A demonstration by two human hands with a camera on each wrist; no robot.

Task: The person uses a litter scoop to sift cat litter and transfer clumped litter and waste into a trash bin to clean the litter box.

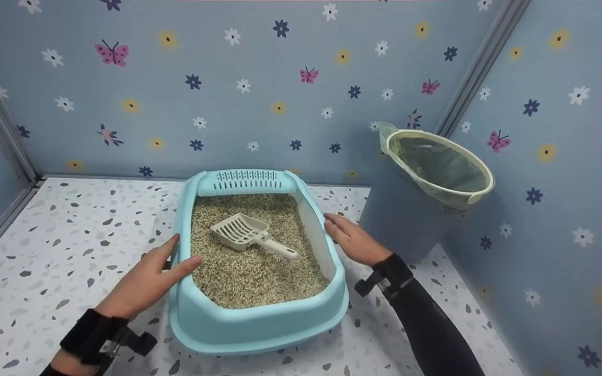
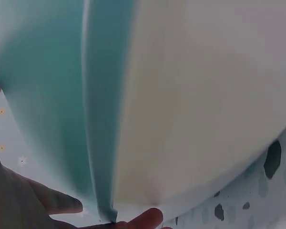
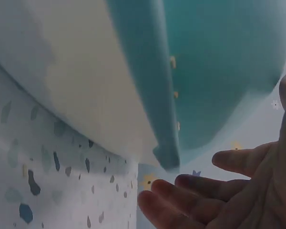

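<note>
A light-blue litter box [image 1: 259, 326] filled with pellet litter [image 1: 243, 282] stands on the speckled surface. On the litter lies a beige slotted scoop [image 1: 241, 231], its handle toward the lower right. My left hand [image 1: 147, 277] grips the box's left side, thumb over the rim and fingers along the outside. In the left wrist view its fingers [image 2: 62, 202] reach the blue flange beneath. At the right rim, my right hand [image 1: 356, 241] has its fingers extended. The right wrist view shows these fingers [image 3: 190, 202] loosely straight beside the flange, holding nothing.
A bin [image 1: 442, 190] with a pale rim and a greenish liner stands at the right. Behind the box rises a blue flower-patterned wall [image 1: 259, 120], with side panels left and right. Speckled surface [image 1: 92, 245] extends left of the box.
</note>
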